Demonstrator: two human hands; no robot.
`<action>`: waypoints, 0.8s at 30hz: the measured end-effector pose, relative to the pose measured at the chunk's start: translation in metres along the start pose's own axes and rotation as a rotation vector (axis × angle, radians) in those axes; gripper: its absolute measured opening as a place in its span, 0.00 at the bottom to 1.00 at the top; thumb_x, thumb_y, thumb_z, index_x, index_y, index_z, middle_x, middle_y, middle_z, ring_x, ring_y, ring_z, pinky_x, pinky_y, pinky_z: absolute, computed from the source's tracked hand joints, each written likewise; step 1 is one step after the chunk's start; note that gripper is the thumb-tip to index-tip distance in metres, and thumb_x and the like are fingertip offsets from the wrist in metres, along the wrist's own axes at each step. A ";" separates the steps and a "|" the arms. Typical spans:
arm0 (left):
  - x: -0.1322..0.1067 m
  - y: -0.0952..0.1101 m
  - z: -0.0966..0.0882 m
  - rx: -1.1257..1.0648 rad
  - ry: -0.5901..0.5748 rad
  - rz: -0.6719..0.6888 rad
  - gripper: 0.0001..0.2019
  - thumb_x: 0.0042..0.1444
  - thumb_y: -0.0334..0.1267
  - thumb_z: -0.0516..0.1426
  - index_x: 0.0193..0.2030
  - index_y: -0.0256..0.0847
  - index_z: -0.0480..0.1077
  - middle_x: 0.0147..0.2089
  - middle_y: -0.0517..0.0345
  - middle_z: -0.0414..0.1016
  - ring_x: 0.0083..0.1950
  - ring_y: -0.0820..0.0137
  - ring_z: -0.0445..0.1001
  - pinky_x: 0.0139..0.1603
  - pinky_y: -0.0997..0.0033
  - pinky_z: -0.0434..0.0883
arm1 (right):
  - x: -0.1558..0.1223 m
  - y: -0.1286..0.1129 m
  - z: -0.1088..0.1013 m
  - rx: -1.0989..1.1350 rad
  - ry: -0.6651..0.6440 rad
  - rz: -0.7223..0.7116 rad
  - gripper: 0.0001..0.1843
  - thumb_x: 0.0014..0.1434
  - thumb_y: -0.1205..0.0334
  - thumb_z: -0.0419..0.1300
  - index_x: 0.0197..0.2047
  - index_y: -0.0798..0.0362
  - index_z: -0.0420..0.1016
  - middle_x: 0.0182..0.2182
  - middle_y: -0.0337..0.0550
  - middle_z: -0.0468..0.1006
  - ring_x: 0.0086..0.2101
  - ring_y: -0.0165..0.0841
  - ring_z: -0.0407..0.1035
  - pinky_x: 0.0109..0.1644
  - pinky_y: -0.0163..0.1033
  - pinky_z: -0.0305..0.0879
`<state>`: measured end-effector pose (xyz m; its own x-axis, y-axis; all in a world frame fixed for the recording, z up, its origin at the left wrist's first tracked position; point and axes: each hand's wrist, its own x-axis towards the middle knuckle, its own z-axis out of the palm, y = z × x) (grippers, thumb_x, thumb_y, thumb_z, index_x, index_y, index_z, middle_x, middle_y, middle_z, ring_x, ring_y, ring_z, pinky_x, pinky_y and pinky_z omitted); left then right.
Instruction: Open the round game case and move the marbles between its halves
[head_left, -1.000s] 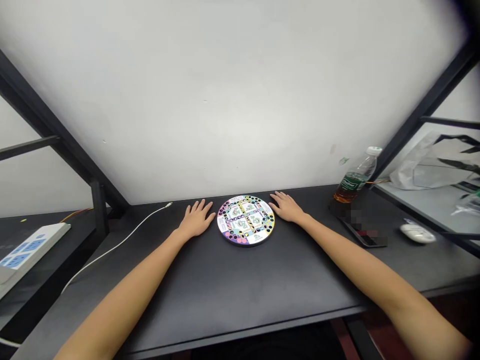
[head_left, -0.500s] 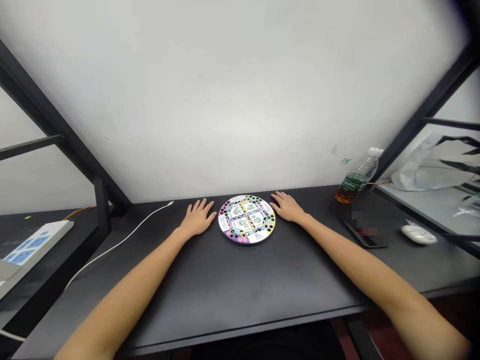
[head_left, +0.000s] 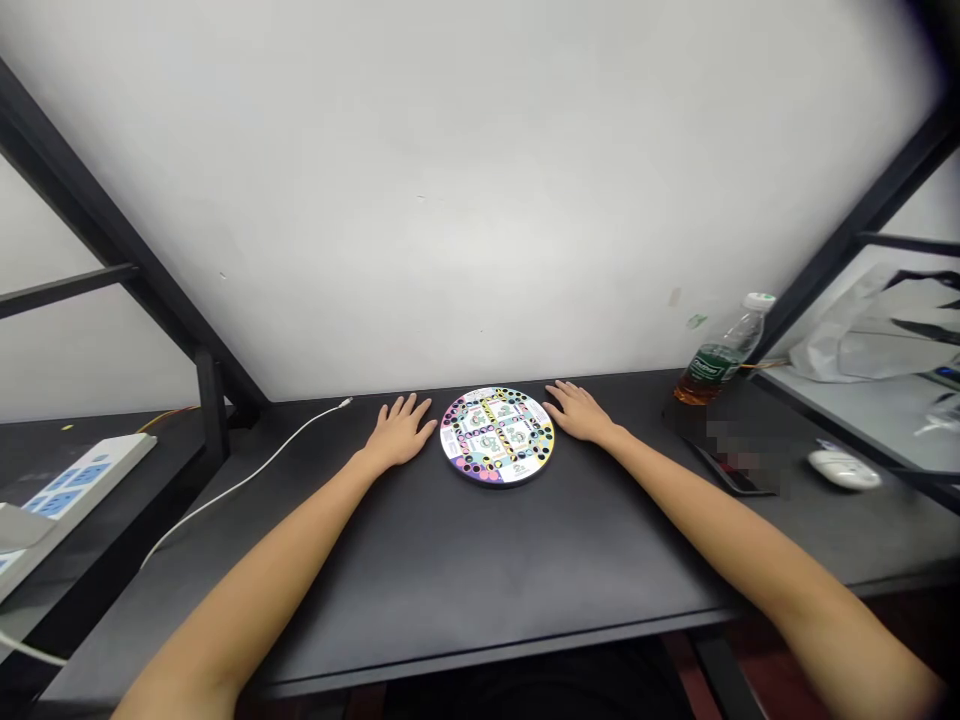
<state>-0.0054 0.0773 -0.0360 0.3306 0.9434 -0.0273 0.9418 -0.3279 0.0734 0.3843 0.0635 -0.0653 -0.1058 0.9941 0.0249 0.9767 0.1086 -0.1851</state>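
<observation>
A round, colourful game board [head_left: 497, 435] with a ring of black holes lies flat on the black table [head_left: 465, 570], near the wall. My left hand [head_left: 403, 432] rests palm down on the table just left of the board, fingers stretched out. My right hand [head_left: 578, 412] lies flat on the table at the board's right edge, fingers spread. Neither hand holds anything.
A white cable [head_left: 247, 480] runs across the table's left part. A white power strip [head_left: 71, 482] lies on the lower shelf at left. At right stand a bottle of brown drink [head_left: 718, 352], a dark flat device [head_left: 731, 462] and a white mouse [head_left: 844, 470]. Black frame bars slant at both sides.
The view has shifted slightly to the left and up. Both hands stay flat beside the board.
</observation>
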 end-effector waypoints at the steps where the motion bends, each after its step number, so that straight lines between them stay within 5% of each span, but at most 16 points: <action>1: 0.000 0.000 0.000 0.002 -0.001 -0.001 0.34 0.69 0.58 0.39 0.75 0.45 0.52 0.78 0.46 0.44 0.77 0.49 0.44 0.73 0.41 0.47 | 0.000 0.000 0.000 -0.002 -0.003 0.001 0.38 0.71 0.42 0.40 0.74 0.57 0.55 0.73 0.54 0.51 0.71 0.47 0.42 0.73 0.52 0.40; 24: 0.004 -0.002 0.000 0.034 0.003 -0.007 0.34 0.68 0.58 0.39 0.75 0.46 0.51 0.78 0.48 0.45 0.77 0.50 0.45 0.73 0.42 0.47 | -0.002 -0.006 -0.009 0.003 -0.011 0.009 0.39 0.71 0.39 0.38 0.74 0.57 0.55 0.73 0.54 0.51 0.71 0.46 0.43 0.73 0.50 0.39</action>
<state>-0.0060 0.0813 -0.0359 0.3238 0.9458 -0.0247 0.9457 -0.3227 0.0397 0.3801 0.0606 -0.0558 -0.0990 0.9950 0.0129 0.9771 0.0997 -0.1882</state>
